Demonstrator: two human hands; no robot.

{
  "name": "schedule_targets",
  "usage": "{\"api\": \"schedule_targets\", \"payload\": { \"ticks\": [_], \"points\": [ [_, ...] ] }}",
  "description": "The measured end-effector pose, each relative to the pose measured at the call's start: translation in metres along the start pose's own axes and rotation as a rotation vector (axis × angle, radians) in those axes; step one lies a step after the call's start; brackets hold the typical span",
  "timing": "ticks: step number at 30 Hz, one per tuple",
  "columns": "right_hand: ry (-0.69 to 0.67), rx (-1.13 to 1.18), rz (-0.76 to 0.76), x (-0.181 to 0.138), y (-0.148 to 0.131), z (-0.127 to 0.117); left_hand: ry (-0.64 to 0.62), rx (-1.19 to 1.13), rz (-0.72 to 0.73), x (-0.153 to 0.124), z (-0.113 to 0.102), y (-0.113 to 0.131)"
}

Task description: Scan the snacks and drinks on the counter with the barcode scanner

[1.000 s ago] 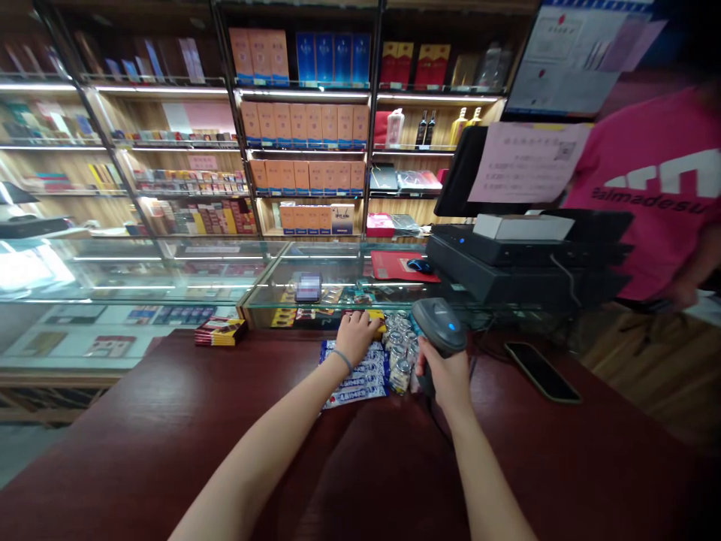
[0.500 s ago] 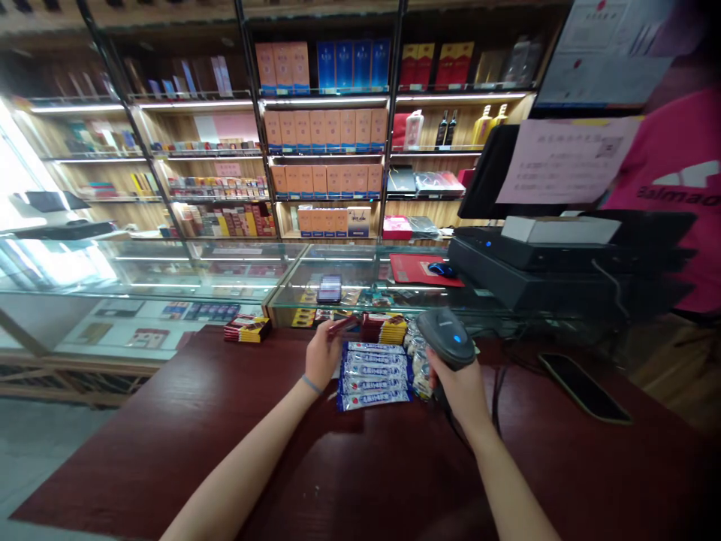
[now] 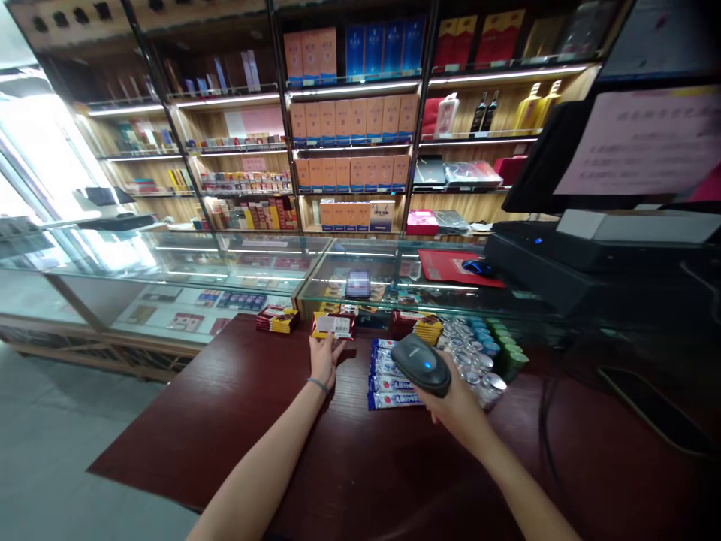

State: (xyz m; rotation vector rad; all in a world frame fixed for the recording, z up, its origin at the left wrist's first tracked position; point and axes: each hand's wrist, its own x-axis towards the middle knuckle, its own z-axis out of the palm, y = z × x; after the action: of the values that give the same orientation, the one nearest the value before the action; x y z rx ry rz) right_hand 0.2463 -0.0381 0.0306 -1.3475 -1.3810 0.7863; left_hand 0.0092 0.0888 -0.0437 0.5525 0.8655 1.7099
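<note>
My left hand (image 3: 324,361) is closed on a red and yellow chocolate bar (image 3: 333,325), its labelled side with a barcode turned up toward me. In my right hand (image 3: 451,394) is a dark barcode scanner (image 3: 421,364), its head angled to the left above the blue and white snack packets (image 3: 388,385). Those packets lie in a row on the table, partly covered by the scanner. To the left is one stack of chocolate bars (image 3: 277,318); another stack (image 3: 417,326) stands behind the scanner.
Clear-topped small containers (image 3: 467,353) and green-wrapped ones (image 3: 510,352) stand right of the packets. A phone (image 3: 653,406) lies on the dark red table (image 3: 225,421). Behind are a glass counter (image 3: 270,263), a red mat (image 3: 451,267) with a mouse, and a monitor (image 3: 541,161).
My left hand has turned the chocolate bar so its label shows and moved it left, away from the packets. The scanner has swung left over the packets. The view has shifted.
</note>
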Motion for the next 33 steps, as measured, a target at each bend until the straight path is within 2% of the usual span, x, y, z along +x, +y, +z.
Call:
{"api": "schedule_targets", "payload": {
  "ticks": [7, 11, 18, 27, 29, 33],
  "points": [
    [-0.261, -0.323, -0.141, 0.001, 0.023, 0.004, -0.001, -0.001, 0.011, -0.001, -0.001, 0.000],
    [-0.321, -0.400, -0.136, 0.003, 0.025, 0.002, -0.029, -0.044, 0.032, -0.001, -0.002, -0.002],
    [-0.280, -0.310, -0.145, 0.002, 0.022, 0.000, 0.034, -0.033, -0.014, 0.000, 0.000, 0.001],
    [-0.146, -0.179, -0.097, 0.003, 0.022, -0.002, 0.077, -0.002, 0.042, 0.005, 0.003, 0.000],
    [-0.107, -0.149, -0.064, 0.004, 0.019, -0.003, 0.126, 0.025, 0.096, 0.012, 0.005, 0.005],
    [-0.064, -0.113, -0.023, 0.005, 0.013, -0.004, 0.249, 0.139, 0.313, 0.034, 0.000, 0.030]
  ]
}}
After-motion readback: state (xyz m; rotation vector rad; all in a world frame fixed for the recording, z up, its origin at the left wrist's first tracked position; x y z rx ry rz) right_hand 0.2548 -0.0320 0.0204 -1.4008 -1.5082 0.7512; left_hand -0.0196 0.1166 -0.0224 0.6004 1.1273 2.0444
